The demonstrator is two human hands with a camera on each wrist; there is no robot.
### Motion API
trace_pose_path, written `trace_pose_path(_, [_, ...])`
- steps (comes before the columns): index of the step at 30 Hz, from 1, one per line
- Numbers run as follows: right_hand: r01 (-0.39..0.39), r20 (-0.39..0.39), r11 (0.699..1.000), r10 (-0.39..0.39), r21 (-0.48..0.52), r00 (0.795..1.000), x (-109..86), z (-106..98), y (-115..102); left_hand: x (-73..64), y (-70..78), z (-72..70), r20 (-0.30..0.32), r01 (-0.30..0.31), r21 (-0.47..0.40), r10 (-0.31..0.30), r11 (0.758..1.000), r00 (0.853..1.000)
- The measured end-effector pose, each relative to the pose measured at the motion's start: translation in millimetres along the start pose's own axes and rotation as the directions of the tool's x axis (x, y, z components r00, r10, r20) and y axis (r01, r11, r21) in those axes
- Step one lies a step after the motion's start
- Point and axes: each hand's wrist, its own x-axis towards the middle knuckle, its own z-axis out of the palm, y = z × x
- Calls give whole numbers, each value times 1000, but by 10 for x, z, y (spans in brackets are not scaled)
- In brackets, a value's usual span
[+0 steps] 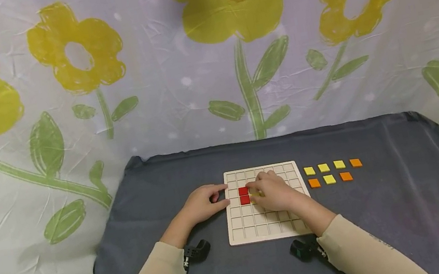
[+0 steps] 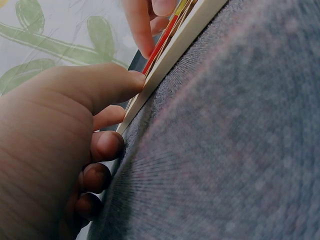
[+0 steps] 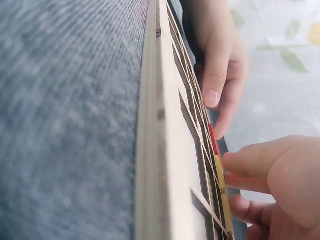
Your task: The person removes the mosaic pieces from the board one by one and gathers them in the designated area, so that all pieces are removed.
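Observation:
In the head view a square wooden grid board lies on the table. Two red tiles sit in its cells, one above the other, with yellow tiles beside them, partly hidden by fingers. My left hand is at the board's left edge, thumb and index finger spread apart and touching the rim; its other fingers are loosely bent. Over the board, my right hand touches the yellow tiles with its fingertips. The right wrist view has its thumb and fingers against the tiles, which lie in the grid.
Right of the board are loose yellow tiles and orange tiles in two rows. Dark grey cloth covers the table. Behind it hangs a flower-printed curtain. Each wrist carries a black camera mount.

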Motion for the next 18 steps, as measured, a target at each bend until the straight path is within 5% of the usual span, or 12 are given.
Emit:
trace_pose_path(11, [47, -178, 997, -35, 67, 983, 68, 29, -4, 25, -25, 8, -2, 2, 12, -1, 1000, 1000])
trace_pose_path(18, [45, -200, 996, -28, 80, 979, 71, 61, -55, 19, -28, 15, -1, -3, 11, 3, 1000, 1000])
